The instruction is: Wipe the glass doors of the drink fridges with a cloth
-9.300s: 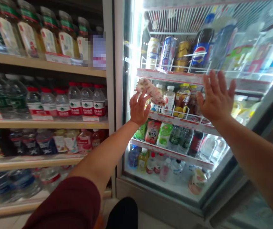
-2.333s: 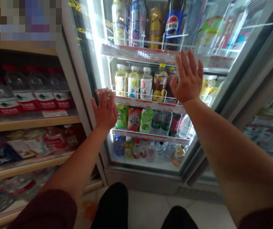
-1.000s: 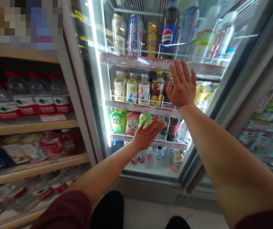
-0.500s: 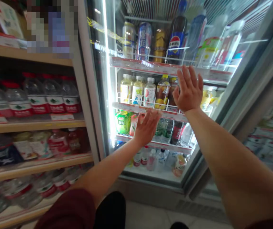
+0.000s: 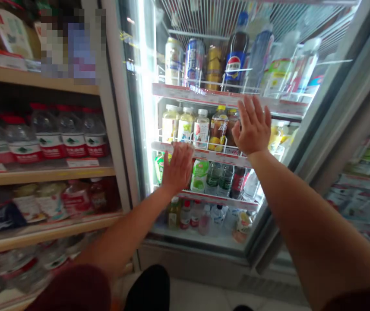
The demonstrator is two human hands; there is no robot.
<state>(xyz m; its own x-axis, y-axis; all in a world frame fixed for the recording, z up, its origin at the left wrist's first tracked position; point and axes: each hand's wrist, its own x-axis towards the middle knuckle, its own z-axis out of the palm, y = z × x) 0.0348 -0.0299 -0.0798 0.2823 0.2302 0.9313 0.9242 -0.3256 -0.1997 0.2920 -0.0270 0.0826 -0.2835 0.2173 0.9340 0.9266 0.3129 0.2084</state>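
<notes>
A glass-fronted drinks fridge [image 5: 200, 89] fills the middle of the view, lit by a bright strip at its left. My right hand [image 5: 254, 127] is raised flat against or just before the glass, fingers stretched, holding nothing. Behind it stand dark bottles with yellow caps [image 5: 219, 125]. My left hand [image 5: 177, 166] is lower and further left, its fingers also stretched out and slightly blurred. It covers part of a row with a green pack [image 5: 159, 167] and a green-and-white bottle [image 5: 199, 175]. Whether either palm touches the glass I cannot tell.
On the left, open wooden shelves [image 5: 45, 175] hold red-capped water bottles [image 5: 47, 131] and other drinks. A cola bottle [image 5: 235, 54] and several cans stand on the fridge's top shelf. Another fridge door [image 5: 362, 168] is at the right. Below is a tiled floor [image 5: 204, 291].
My left hand has moved left across the front of the fridge, uncovering the green-and-white bottle. My right hand stays nearly in place. The view has shifted slightly.
</notes>
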